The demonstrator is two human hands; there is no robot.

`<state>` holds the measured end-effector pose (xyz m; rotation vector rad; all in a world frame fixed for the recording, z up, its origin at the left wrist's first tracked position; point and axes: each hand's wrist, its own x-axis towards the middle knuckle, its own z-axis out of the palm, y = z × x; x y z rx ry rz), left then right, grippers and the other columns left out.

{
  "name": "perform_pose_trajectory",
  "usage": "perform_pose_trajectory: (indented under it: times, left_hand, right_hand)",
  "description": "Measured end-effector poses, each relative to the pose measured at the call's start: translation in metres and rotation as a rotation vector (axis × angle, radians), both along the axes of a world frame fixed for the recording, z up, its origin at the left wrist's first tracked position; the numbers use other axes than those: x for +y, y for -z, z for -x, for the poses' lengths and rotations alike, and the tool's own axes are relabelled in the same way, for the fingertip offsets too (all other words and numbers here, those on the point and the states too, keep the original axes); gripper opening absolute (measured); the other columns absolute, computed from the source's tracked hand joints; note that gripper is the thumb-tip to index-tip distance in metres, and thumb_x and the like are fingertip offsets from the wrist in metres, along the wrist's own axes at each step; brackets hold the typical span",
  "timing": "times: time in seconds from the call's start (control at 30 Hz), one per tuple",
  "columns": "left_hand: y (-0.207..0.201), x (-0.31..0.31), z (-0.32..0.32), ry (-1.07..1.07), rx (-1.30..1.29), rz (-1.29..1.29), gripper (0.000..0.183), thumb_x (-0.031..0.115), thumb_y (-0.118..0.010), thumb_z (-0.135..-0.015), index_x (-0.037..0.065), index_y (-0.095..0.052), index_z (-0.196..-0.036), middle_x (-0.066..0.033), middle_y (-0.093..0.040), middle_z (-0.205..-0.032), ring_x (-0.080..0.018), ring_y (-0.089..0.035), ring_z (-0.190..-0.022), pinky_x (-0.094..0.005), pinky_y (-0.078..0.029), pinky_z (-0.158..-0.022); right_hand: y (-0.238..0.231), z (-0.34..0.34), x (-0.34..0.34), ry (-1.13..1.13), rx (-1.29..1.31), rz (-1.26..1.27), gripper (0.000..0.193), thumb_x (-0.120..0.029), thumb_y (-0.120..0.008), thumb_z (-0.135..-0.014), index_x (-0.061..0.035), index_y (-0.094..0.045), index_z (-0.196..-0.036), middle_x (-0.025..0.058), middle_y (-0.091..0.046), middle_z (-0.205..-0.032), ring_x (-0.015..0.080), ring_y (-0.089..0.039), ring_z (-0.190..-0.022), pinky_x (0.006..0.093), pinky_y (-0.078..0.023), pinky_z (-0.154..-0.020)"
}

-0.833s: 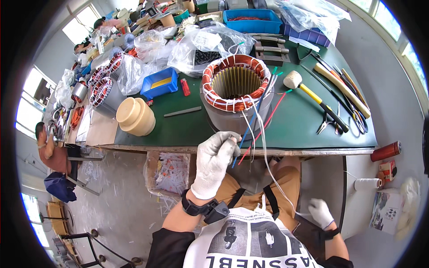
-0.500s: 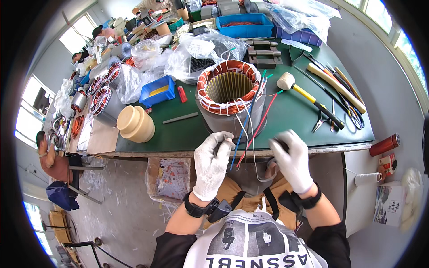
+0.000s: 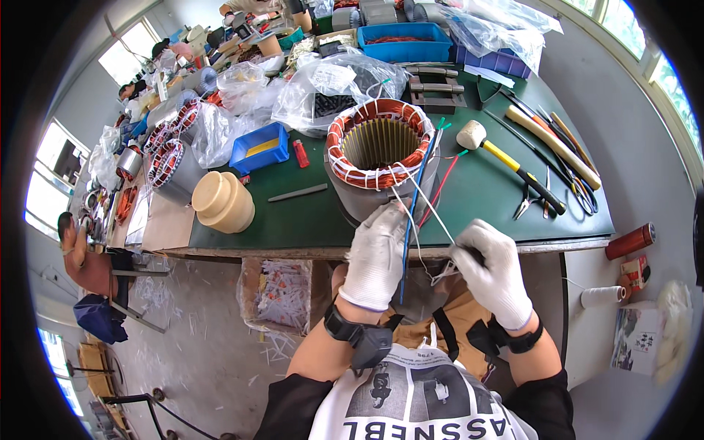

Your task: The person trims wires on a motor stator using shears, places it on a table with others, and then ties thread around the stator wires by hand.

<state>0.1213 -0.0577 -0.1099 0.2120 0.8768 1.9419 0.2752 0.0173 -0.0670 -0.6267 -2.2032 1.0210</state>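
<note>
Right hand's (image 3: 493, 273) fingers (image 3: 469, 253) hidden, curled under.

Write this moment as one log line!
left hand: holds blue wire | right hand: pinches white wire | stator: on table

White knit gloves cover both hands (image 3: 378, 253), with black wrist straps, black sleeves and a printed white top.

A motor-winding workshop: a copper-wound stator (image 3: 381, 158) stands on the green bench (image 3: 484, 198), more wound stators (image 3: 172, 158) to its left, a mallet (image 3: 510, 163) and pliers (image 3: 529, 202) to its right.
</note>
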Motion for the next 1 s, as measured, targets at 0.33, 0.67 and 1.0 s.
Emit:
perform_pose_trajectory:
  times: [0.33, 0.67, 1.0]
  left_hand:
    - [-0.006, -0.021, 0.025, 0.185, -0.170, -0.081, 0.007, 0.014, -0.055, -0.092, 0.008, -0.057, -0.090, -0.0136, -0.064, -0.099, -0.0257, -0.062, -0.097, -0.0419, -0.047, -0.089]
    - [-0.022, -0.036, 0.040, 0.148, -0.146, -0.239, 0.017, 0.018, -0.055, -0.093, 0.007, -0.060, -0.104, -0.0026, -0.059, -0.071, -0.0094, -0.045, -0.050, -0.0274, -0.043, -0.057]
    - [-0.016, -0.036, 0.044, 0.248, 0.187, 0.160, 0.016, 0.015, -0.058, -0.091, 0.002, -0.065, -0.097, -0.0038, -0.058, -0.061, -0.0036, -0.037, -0.042, -0.0175, -0.026, -0.040]
  right_hand:
    - [0.037, -0.095, -0.015, -0.082, -0.331, 0.129, 0.007, -0.003, -0.065, -0.072, 0.0016, -0.060, -0.073, 0.0149, -0.055, -0.070, 0.0325, -0.057, -0.062, 0.0354, -0.045, -0.057]
    - [0.068, -0.147, -0.021, -0.105, -0.552, 0.165, 0.007, -0.007, -0.065, -0.071, -0.0009, -0.064, -0.074, 0.0139, -0.056, -0.069, 0.0333, -0.059, -0.063, 0.0373, -0.048, -0.058]
    - [0.195, -0.283, -0.036, -0.024, -1.235, 0.217, 0.021, -0.027, -0.061, -0.068, -0.0118, -0.071, -0.078, 0.0130, -0.067, -0.081, 0.0344, -0.064, -0.078, 0.0430, -0.052, -0.073]
